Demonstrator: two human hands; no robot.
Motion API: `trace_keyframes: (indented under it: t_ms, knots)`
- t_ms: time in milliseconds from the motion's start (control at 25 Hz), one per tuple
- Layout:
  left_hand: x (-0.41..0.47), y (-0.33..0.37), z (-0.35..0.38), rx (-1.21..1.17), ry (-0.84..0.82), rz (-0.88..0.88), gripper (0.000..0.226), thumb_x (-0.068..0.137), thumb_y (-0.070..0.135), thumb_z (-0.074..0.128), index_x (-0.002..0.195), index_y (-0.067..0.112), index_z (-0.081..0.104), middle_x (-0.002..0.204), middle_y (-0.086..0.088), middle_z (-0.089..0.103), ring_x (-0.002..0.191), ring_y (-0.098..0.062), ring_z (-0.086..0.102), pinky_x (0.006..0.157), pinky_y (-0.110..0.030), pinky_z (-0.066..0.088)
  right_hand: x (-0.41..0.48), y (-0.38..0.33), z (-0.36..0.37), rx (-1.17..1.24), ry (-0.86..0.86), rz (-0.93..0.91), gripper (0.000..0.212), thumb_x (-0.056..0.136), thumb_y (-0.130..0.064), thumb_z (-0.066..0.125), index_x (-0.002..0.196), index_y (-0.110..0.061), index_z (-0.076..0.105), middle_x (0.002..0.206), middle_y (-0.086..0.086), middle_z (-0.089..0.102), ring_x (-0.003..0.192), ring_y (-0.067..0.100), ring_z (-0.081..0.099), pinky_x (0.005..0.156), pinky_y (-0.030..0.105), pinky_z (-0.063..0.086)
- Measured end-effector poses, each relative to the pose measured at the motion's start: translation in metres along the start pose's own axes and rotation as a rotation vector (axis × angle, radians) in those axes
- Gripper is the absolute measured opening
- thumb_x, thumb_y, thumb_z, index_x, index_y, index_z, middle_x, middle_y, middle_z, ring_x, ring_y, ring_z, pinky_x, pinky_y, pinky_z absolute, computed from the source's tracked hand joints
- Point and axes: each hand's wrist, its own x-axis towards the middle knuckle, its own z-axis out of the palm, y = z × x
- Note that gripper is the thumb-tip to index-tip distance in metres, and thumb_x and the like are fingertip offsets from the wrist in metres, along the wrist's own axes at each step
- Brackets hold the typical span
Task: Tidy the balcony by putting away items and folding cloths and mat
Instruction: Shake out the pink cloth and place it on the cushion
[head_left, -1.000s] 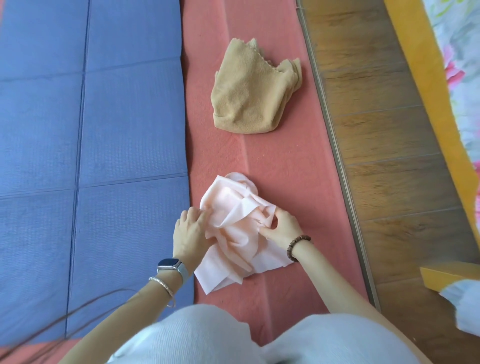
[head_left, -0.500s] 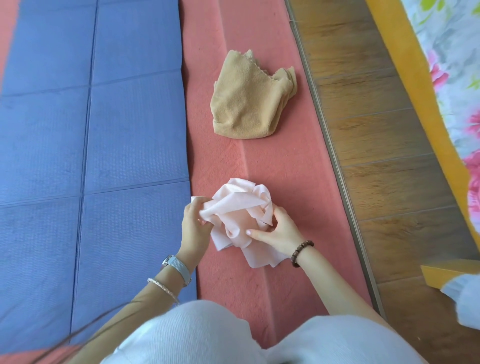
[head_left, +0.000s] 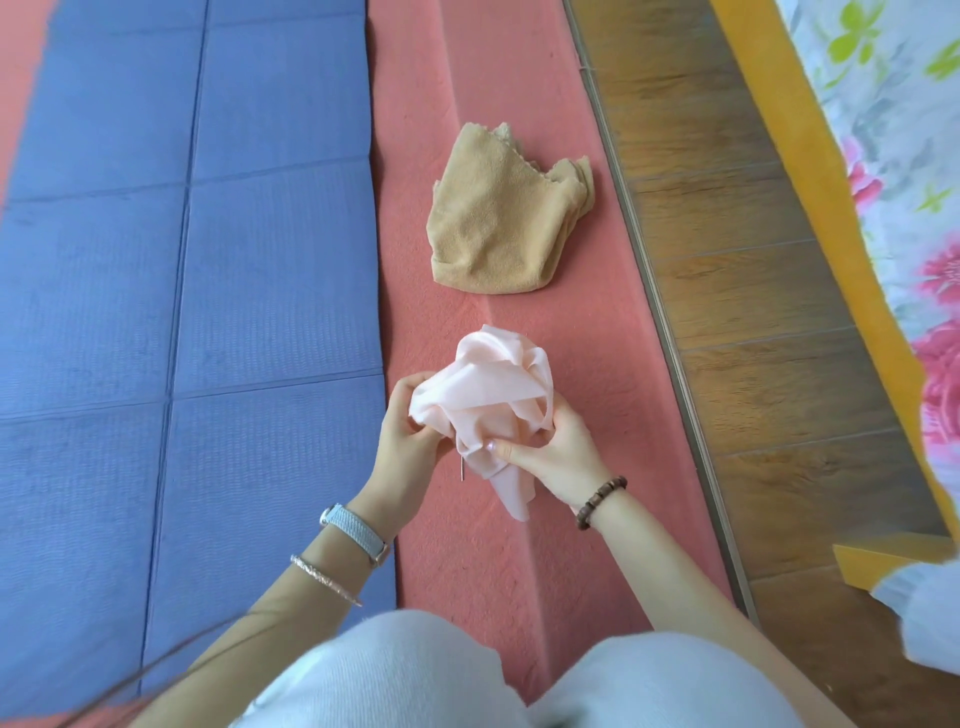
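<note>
While both of your hands grip the pale pink cloth (head_left: 493, 400), it sits bunched into a loose ball above the pink rug (head_left: 571, 338), close to the edge of the blue folding mat (head_left: 208, 260). Left hand (head_left: 410, 441): fingers curled round the left side of the bunch. Right hand (head_left: 556, 452): thumb laid across the lower folds, pinching them against fingers curled behind. One tail of the cloth hangs below your hands; you cannot tell whether it touches the rug. Tan terry towel (head_left: 498, 223): crumpled, lying on the rug farther from you, nearer its right edge, apart from the pink cloth. Wood floor (head_left: 753, 286) runs beyond that edge. Watch (head_left: 358, 530) and bangle (head_left: 324, 571) on your left wrist; bead bracelet (head_left: 602, 501) on your right.
</note>
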Motion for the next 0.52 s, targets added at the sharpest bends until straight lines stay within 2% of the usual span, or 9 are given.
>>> trace_keyframes:
  t_ms: [80, 120, 240, 360, 520]
  knots:
    - [-0.003, 0.026, 0.004, 0.059, -0.016, 0.003, 0.046, 0.067, 0.022, 0.073, 0.108, 0.013, 0.055, 0.094, 0.0, 0.065, 0.08, -0.014, 0.062, 0.064, -0.031, 0.055, -0.005, -0.024, -0.007, -0.003, 0.012, -0.003, 0.05, 0.07, -0.017, 0.086, 0.111, -0.025, 0.059, 0.104, -0.008, 0.069, 0.1, 0.007, 0.065, 0.088, 0.031, 0.054]
    - [-0.009, 0.043, 0.006, 0.082, -0.023, 0.005, 0.046, 0.067, 0.024, 0.072, 0.108, 0.012, 0.055, 0.093, 0.0, 0.065, 0.08, -0.014, 0.061, 0.064, -0.031, 0.055, -0.012, -0.039, -0.009, 0.004, 0.009, 0.003, 0.047, 0.071, -0.015, 0.085, 0.11, -0.023, 0.06, 0.101, -0.009, 0.069, 0.096, 0.004, 0.065, 0.083, 0.025, 0.054]
    - [-0.034, 0.102, 0.017, 0.093, -0.039, 0.0, 0.039, 0.073, 0.019, 0.072, 0.108, 0.012, 0.056, 0.094, -0.003, 0.064, 0.084, -0.019, 0.059, 0.07, -0.037, 0.055, -0.04, -0.096, -0.017, 0.034, 0.023, 0.015, 0.046, 0.072, -0.013, 0.084, 0.111, -0.016, 0.061, 0.097, -0.01, 0.068, 0.088, -0.002, 0.064, 0.071, 0.011, 0.048]
    - [-0.069, 0.169, 0.031, 0.078, -0.028, -0.003, 0.034, 0.08, 0.01, 0.066, 0.112, 0.009, 0.055, 0.096, -0.003, 0.064, 0.084, -0.019, 0.06, 0.068, -0.034, 0.056, -0.078, -0.158, -0.025, 0.046, 0.032, 0.011, 0.044, 0.074, -0.011, 0.082, 0.112, -0.015, 0.061, 0.096, -0.01, 0.068, 0.085, -0.005, 0.064, 0.072, 0.012, 0.049]
    - [-0.133, 0.265, 0.048, 0.031, -0.026, -0.014, 0.032, 0.079, 0.012, 0.069, 0.109, 0.014, 0.06, 0.096, -0.002, 0.067, 0.083, -0.017, 0.064, 0.069, -0.035, 0.056, -0.145, -0.252, -0.037, 0.051, 0.024, -0.002, 0.039, 0.076, -0.012, 0.08, 0.111, -0.018, 0.063, 0.1, -0.004, 0.071, 0.095, 0.008, 0.067, 0.079, 0.024, 0.053]
